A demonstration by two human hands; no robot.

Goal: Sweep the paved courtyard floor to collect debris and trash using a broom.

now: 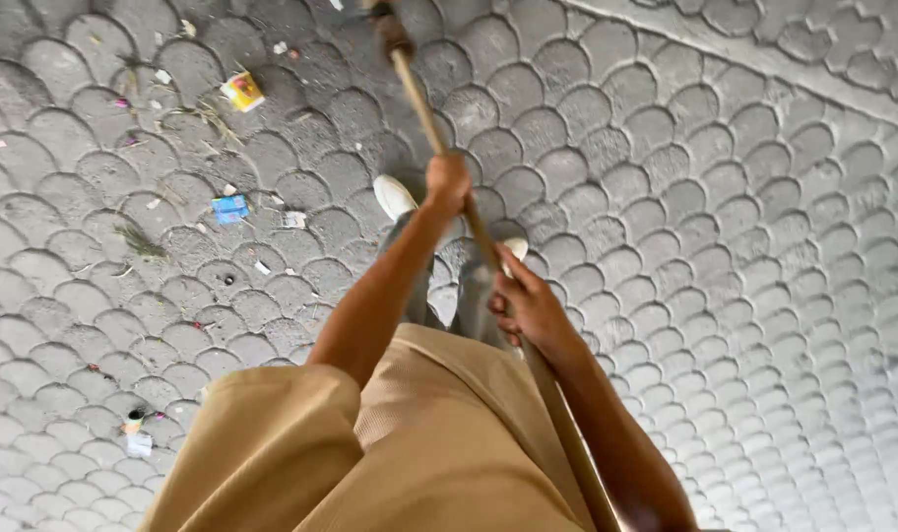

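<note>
I hold a long wooden broom handle point(421, 108) that runs from the top centre down past my body. My left hand point(447, 183) is closed around it higher up, arm stretched forward. Lower on the same handle my right hand point(524, 307) grips it, close to my waist. The broom's head is out of view past the top edge. My white shoes point(394, 196) show below the hands on the grey scalloped paving point(725, 246).
Litter lies scattered at the left: a yellow carton point(242, 91), a blue wrapper point(230, 208), small paper scraps point(293, 219), dry twigs point(139, 241), and a small bottle point(134, 424) near the lower left. A straight concrete kerb line point(764, 64) crosses the upper right.
</note>
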